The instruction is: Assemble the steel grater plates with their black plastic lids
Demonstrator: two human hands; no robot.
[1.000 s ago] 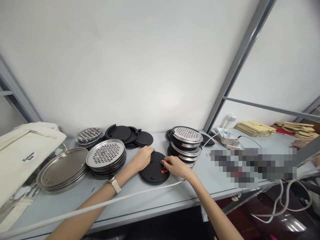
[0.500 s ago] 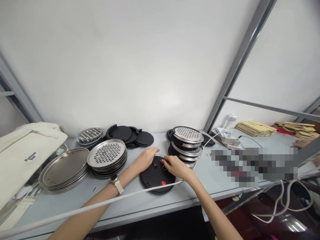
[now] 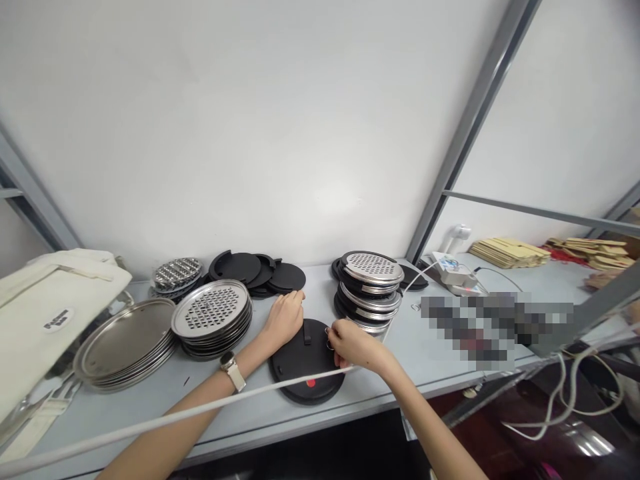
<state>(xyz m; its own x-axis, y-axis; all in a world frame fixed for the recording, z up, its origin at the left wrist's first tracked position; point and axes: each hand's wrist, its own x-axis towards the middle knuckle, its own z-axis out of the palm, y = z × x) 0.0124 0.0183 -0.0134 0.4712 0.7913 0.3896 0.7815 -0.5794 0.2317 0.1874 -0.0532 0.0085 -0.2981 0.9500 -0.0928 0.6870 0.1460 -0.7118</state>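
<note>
A round black disc (image 3: 305,367) with a small black tab and a red dot lies on the grey table near its front edge. My left hand (image 3: 286,317), with a watch on the wrist, is at the disc's upper left edge, fingers bent; what they hold, if anything, is hidden. At the disc's right side my right hand (image 3: 353,343) has its fingers closed around a small metal ring. To the right rises a stack of black discs and perforated metal plates (image 3: 373,268). Left of my left hand is a stack of perforated metal plates (image 3: 213,310).
Plain metal plates (image 3: 127,340) and a cream bag (image 3: 45,320) are at the left. More black discs (image 3: 287,277) lie behind. A white cable (image 3: 190,412) crosses in front. At the right are a power strip (image 3: 450,270) and beige bundles (image 3: 507,252).
The black disc has turned and shifted slightly left and nearer. My left hand has moved a little left, its fingers more bent. My right hand is slightly lower.
</note>
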